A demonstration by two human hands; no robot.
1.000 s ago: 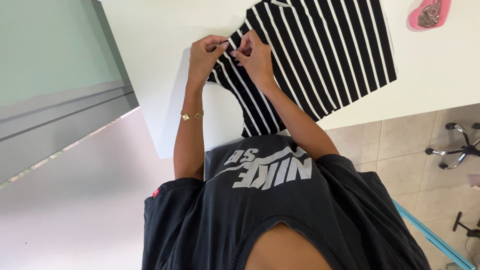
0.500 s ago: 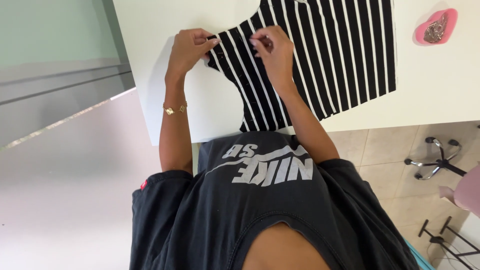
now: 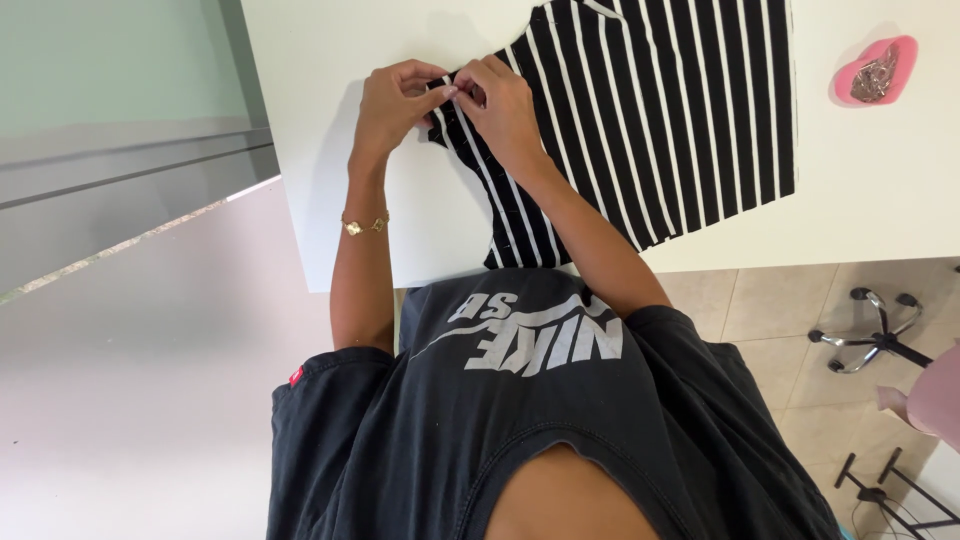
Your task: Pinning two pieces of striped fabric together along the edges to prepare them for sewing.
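A black fabric piece with white stripes (image 3: 660,110) lies flat on the white table (image 3: 860,190), its curved left edge toward me. My left hand (image 3: 392,102), with a gold bracelet on its wrist, pinches the fabric's upper left corner. My right hand (image 3: 503,108) pinches the same corner right beside it, fingertips of both hands touching. Whether a small item is between the fingers is hidden.
A pink dish (image 3: 876,70) with small metal pieces sits at the table's far right. A glass partition (image 3: 120,110) stands to the left. On the tiled floor at the right are a chair's wheeled base (image 3: 868,335) and a black stand (image 3: 895,495).
Half a second ago my hands were spread apart along the fabric's edge. Now they have come back together at the corner.
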